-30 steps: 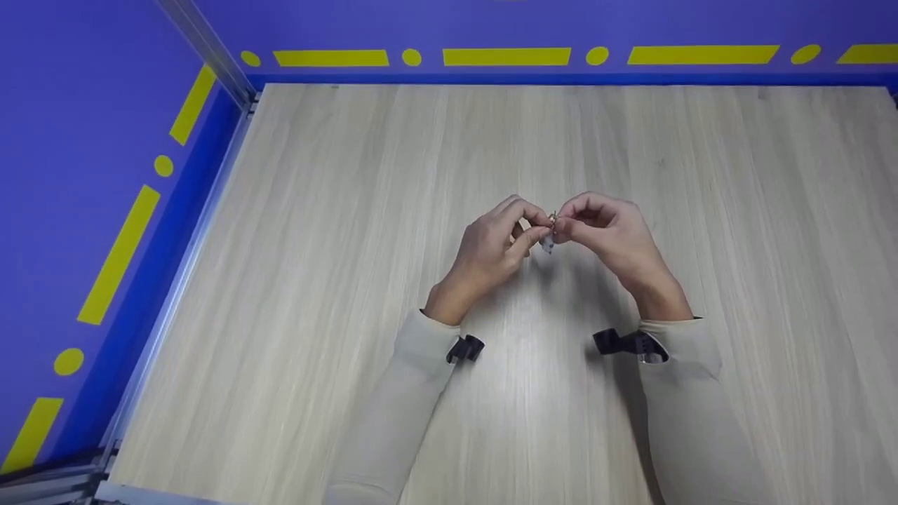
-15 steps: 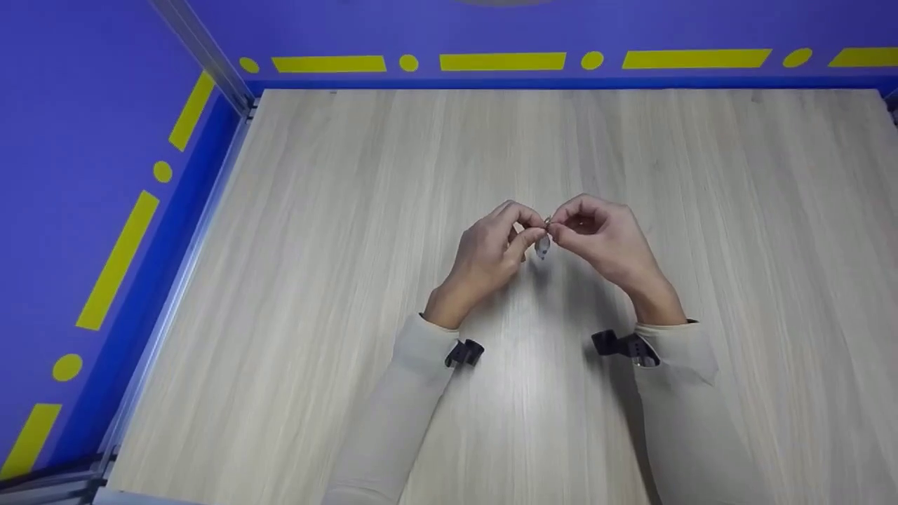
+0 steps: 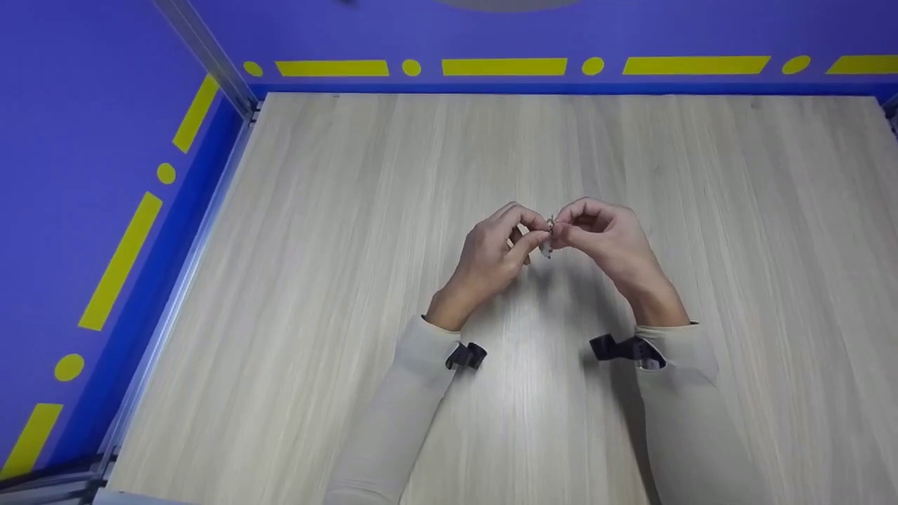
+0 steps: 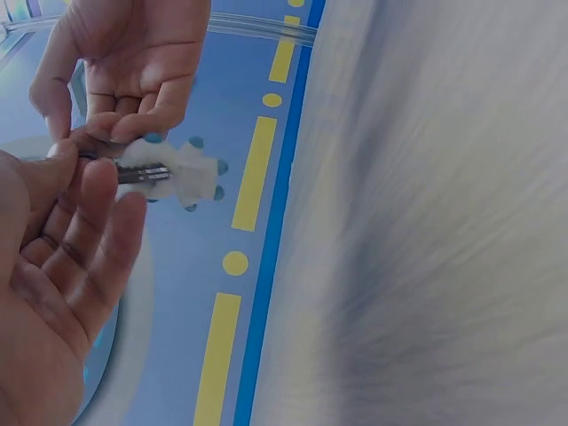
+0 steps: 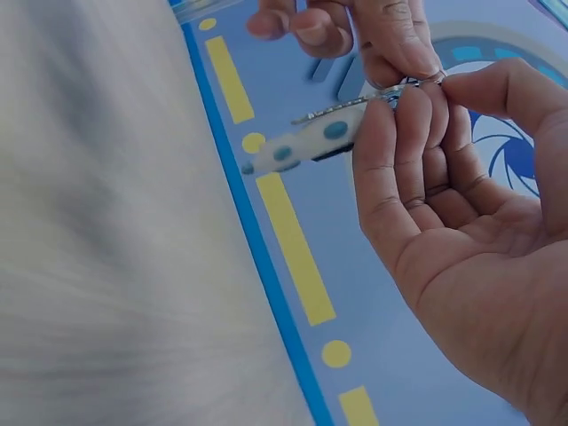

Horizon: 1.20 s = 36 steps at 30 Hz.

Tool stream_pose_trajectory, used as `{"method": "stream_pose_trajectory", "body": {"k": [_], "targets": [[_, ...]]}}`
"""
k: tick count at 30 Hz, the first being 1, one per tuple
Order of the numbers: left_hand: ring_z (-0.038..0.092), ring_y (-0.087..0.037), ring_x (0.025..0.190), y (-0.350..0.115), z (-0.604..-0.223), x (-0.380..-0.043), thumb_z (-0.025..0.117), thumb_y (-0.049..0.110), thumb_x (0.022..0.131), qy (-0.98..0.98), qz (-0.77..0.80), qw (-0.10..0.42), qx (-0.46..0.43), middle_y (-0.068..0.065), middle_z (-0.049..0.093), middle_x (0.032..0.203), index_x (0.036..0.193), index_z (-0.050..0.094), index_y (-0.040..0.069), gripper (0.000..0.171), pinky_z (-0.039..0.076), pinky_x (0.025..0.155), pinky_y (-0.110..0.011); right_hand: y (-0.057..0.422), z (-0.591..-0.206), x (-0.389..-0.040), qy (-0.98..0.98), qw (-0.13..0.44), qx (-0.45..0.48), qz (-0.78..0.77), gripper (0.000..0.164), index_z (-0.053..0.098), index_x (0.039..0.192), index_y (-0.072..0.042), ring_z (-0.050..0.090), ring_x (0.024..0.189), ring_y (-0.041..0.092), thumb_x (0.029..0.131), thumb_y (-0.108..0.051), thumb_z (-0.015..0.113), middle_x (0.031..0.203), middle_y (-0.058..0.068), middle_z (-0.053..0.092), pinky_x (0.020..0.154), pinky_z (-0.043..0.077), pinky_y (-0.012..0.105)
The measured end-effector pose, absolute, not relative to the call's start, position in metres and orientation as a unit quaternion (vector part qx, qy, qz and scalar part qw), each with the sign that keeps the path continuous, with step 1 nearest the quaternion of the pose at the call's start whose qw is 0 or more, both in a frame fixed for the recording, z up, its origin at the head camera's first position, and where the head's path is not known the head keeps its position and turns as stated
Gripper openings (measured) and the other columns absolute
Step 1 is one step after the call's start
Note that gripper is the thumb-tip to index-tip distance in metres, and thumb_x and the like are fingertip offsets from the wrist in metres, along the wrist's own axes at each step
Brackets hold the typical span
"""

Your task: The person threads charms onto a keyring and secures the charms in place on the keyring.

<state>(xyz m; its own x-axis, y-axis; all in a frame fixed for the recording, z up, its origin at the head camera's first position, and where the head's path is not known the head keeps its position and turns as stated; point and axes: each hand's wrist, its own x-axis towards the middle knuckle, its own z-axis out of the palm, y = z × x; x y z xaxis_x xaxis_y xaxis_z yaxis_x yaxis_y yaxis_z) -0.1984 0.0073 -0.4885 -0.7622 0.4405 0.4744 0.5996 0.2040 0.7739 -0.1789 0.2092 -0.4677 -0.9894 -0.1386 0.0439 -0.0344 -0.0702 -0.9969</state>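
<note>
A small white charm with rounded blue-green spots (image 4: 197, 169) is held in the air, hung just below the fingertips of both hands. Its long axis is kept roughly upright, and its free end is pointed down, toward the tabletop. A narrow silver metal strip (image 4: 149, 174) is seen along one face. At the upper end a thin silver metal fitting (image 5: 388, 92) is pinched between the thumb and forefinger of the left hand (image 3: 489, 247) and those of the right hand (image 3: 617, 242); both gaps are closed to a narrow pinch. The left hand's other fingers are loosely spread, while the right hand's are bent beside the charm. The exact form of the fitting is partly hidden by the fingertips. Both wrists are covered by beige cloth sleeves (image 3: 403, 393) and crossed by black straps (image 3: 628, 349). Below is spread a pale wood-grain tabletop (image 3: 351, 210), bordered by violet-blue wall panels (image 3: 84, 140) marked with yellow bars and dots.
</note>
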Motion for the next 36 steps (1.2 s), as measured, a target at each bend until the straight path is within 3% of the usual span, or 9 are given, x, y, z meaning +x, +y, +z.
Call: {"method": "stream_pose_trajectory", "body": {"k": [3,5,11,16,21,26,33,36], "targets": [[0.067,-0.017,0.068,0.0072,-0.4877,-0.1978,0.069,0.013,0.104,-0.789,-0.518,0.068,-0.323,-0.007,0.068,0.101,0.107,0.067,0.000,0.013,0.050,0.060,-0.023,0.2091,-0.4670,-0.1789,0.705,0.026,-0.070,-0.705,0.001,0.070,0.095,0.008,0.071,0.080,0.018,0.094,0.008,0.070,0.091,0.012,0.071,0.083,0.060,0.031],[0.067,-0.018,0.069,0.0071,-0.4874,-0.1975,0.069,0.015,0.104,-0.798,-0.510,0.063,-0.314,-0.006,0.069,0.101,0.107,0.067,0.001,0.014,0.049,0.061,-0.023,0.2093,-0.4666,-0.1788,0.726,0.017,-0.079,-0.683,0.008,0.069,0.097,0.012,0.070,0.080,0.017,0.094,0.007,0.073,0.092,0.013,0.071,0.079,0.058,0.028],[0.068,-0.020,0.069,0.0065,-0.4861,-0.1972,0.068,0.017,0.104,-0.814,-0.497,0.053,-0.296,-0.006,0.070,0.101,0.107,0.066,0.003,0.014,0.047,0.061,-0.024,0.2098,-0.4664,-0.1795,0.768,-0.002,-0.099,-0.633,0.008,0.070,0.097,0.009,0.067,0.083,0.016,0.095,0.003,0.075,0.093,0.009,0.071,0.074,0.054,0.023],[0.068,-0.022,0.070,0.0066,-0.4849,-0.1979,0.069,0.014,0.104,-0.802,-0.515,0.056,-0.298,-0.007,0.070,0.102,0.108,0.066,0.002,0.013,0.050,0.060,-0.023,0.2084,-0.4659,-0.1806,0.739,0.021,-0.079,-0.668,0.001,0.070,0.095,0.006,0.070,0.082,0.018,0.095,0.007,0.070,0.090,0.006,0.071,0.080,0.059,0.029],[0.067,-0.018,0.070,0.0054,-0.4853,-0.1995,0.071,0.009,0.102,-0.772,-0.538,0.079,-0.330,-0.009,0.069,0.101,0.107,0.067,-0.001,0.012,0.053,0.061,-0.023,0.2091,-0.4682,-0.1819,0.680,0.053,-0.061,-0.729,0.011,0.070,0.091,0.002,0.072,0.083,0.023,0.096,0.009,0.063,0.088,0.009,0.070,0.087,0.060,0.037],[0.065,-0.016,0.068,0.0053,-0.4857,-0.1996,0.071,0.009,0.102,-0.764,-0.542,0.090,-0.340,-0.009,0.068,0.099,0.105,0.066,-0.002,0.012,0.052,0.060,-0.023,0.2089,-0.4683,-0.1817,0.661,0.062,-0.064,-0.745,0.011,0.068,0.090,0.004,0.071,0.083,0.024,0.096,0.010,0.061,0.089,0.010,0.069,0.086,0.060,0.038],[0.069,-0.021,0.072,0.0047,-0.4829,-0.1989,0.070,0.014,0.102,-0.798,-0.509,0.083,-0.312,-0.007,0.070,0.099,0.104,0.067,0.001,0.014,0.049,0.063,-0.023,0.2063,-0.4653,-0.1800,0.704,0.027,-0.082,-0.705,0.001,0.068,0.094,0.012,0.070,0.080,0.017,0.093,0.011,0.067,0.089,0.009,0.070,0.082,0.059,0.030],[0.068,-0.019,0.074,0.0040,-0.4812,-0.1979,0.070,0.017,0.102,-0.815,-0.488,0.084,-0.302,-0.006,0.071,0.100,0.104,0.067,0.002,0.015,0.049,0.065,-0.025,0.2051,-0.4657,-0.1800,0.737,0.004,-0.093,-0.670,0.006,0.068,0.096,0.014,0.070,0.080,0.015,0.092,0.010,0.070,0.091,0.012,0.071,0.078,0.058,0.026]]}}
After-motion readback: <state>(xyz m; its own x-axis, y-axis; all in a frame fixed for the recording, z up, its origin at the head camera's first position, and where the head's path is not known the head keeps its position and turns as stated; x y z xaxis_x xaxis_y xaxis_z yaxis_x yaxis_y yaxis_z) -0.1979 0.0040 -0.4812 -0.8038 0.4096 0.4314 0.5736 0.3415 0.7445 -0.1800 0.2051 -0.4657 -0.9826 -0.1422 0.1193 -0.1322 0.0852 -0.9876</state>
